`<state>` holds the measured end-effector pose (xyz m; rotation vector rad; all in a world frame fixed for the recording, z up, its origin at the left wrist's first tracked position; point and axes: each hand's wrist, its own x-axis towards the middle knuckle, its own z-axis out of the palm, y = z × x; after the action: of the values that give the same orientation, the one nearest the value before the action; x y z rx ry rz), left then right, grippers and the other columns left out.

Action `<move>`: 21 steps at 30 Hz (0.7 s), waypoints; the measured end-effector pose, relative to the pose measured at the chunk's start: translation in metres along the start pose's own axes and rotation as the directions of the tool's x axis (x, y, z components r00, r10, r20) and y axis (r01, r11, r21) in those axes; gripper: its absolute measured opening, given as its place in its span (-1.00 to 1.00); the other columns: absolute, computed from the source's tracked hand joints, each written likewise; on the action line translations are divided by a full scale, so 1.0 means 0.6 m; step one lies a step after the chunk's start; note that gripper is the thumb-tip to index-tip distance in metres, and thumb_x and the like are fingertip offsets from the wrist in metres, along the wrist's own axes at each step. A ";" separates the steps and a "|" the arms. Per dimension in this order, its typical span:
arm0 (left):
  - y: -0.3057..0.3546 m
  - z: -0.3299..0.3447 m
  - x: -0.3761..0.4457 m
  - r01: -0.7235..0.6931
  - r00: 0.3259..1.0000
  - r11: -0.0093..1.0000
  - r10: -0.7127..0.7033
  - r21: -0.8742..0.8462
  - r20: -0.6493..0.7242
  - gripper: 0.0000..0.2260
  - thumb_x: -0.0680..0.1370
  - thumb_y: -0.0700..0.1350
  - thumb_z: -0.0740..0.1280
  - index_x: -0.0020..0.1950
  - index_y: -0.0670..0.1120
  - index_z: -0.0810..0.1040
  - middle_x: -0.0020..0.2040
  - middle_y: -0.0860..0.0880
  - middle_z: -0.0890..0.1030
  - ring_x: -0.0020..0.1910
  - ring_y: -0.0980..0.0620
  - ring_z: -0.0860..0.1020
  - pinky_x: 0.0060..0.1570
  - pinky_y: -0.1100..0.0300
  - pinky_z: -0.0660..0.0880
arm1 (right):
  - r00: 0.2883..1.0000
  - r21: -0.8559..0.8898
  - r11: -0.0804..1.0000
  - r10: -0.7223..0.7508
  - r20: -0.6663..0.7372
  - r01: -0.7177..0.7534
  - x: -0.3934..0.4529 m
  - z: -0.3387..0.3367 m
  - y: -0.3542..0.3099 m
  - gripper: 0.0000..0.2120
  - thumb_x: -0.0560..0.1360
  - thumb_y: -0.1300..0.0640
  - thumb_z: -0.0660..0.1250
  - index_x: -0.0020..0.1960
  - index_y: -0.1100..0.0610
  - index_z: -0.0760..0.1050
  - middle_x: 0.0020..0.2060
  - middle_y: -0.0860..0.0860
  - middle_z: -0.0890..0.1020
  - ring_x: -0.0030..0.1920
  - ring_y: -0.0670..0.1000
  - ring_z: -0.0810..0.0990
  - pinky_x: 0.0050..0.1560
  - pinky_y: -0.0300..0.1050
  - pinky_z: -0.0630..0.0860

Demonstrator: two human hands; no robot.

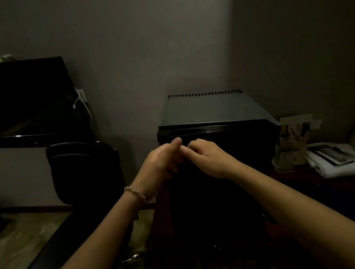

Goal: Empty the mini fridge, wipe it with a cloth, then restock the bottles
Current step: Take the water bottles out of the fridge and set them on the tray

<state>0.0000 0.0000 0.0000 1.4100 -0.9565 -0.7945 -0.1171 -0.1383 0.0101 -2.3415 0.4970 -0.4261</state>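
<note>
Dim grey walls are seen behind the mini fridge (214, 117), which stands closed ahead. The left hand (162, 162) and right hand (209, 157) are held with curled fingers just before its door; whether anything is gripped cannot be told. With poor light, the door edge could be missed.
</note>
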 end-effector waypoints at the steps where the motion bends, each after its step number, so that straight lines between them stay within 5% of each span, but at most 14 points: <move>1: -0.004 -0.003 0.004 -0.073 0.996 0.977 0.083 0.199 -0.041 -0.63 0.49 0.38 0.24 -0.09 0.11 0.60 -0.15 0.11 0.58 -0.19 0.12 0.54 -0.20 0.21 0.41 | 1.000 -0.124 0.992 -0.008 -0.010 0.006 0.009 0.003 0.000 -0.56 0.58 -0.29 0.15 0.00 0.06 0.56 -0.04 -0.01 0.52 -0.06 -0.01 0.55 0.02 0.00 0.56; 5: -0.035 -0.031 0.050 -0.052 0.983 0.638 0.168 0.768 -0.073 -0.39 0.48 0.43 0.19 0.37 0.07 0.39 0.29 0.07 0.39 0.31 0.07 0.31 0.22 0.05 0.39 | 0.999 -0.463 0.886 0.045 -0.007 -0.043 0.041 0.011 0.025 -0.53 0.55 -0.25 0.25 0.30 0.03 0.46 0.31 0.03 0.40 0.30 0.06 0.41 0.22 0.08 0.52; 10: -0.064 -0.057 0.115 0.126 0.988 0.308 0.048 0.943 -0.147 -0.18 0.42 0.47 0.19 0.52 0.02 0.15 0.54 -0.06 0.10 0.53 -0.14 -0.05 0.42 -0.26 0.15 | 0.999 -0.741 0.672 0.038 0.016 -0.013 0.078 0.001 0.055 -0.28 0.52 -0.29 0.27 0.54 0.04 0.18 0.58 0.10 0.07 0.58 0.18 -0.01 0.51 0.24 0.07; 12: -0.075 -0.065 0.123 0.148 0.984 0.275 0.056 0.950 -0.169 -0.16 0.40 0.45 0.24 0.51 0.00 0.12 0.54 -0.07 0.06 0.54 -0.17 -0.09 0.41 -0.28 0.15 | 0.999 -0.761 0.648 -0.030 0.011 0.028 0.102 0.009 0.049 -0.20 0.50 -0.32 0.26 0.58 0.04 0.08 0.57 0.09 0.11 0.58 0.17 0.00 0.53 0.23 -0.04; 16: -0.096 -0.092 0.114 0.178 0.980 0.302 0.030 0.937 -0.196 -0.09 0.37 0.36 0.36 0.53 -0.01 0.03 0.55 -0.07 0.01 0.54 -0.18 -0.11 0.42 -0.28 0.16 | 0.999 -0.722 0.692 0.045 0.022 -0.015 0.142 0.048 0.016 -0.19 0.50 -0.38 0.23 0.55 0.10 0.18 0.46 0.15 0.34 0.46 0.19 0.29 0.48 0.16 0.18; 21: -0.103 -0.117 0.091 0.181 0.982 0.310 -0.006 0.933 -0.189 0.04 0.28 0.47 0.36 0.55 0.00 -0.01 0.56 -0.05 0.01 0.54 -0.17 -0.03 0.40 -0.26 0.19 | 0.996 -0.751 0.655 0.035 -0.080 -0.084 0.138 0.081 0.018 -0.12 0.41 -0.49 0.23 0.48 0.12 0.27 0.36 0.17 0.38 0.37 0.19 0.35 0.41 0.08 0.29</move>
<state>0.0921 -0.0207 -0.0526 2.5596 -1.3092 -0.0691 -0.0262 -0.1565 -0.0181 -3.1123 0.9203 -0.2776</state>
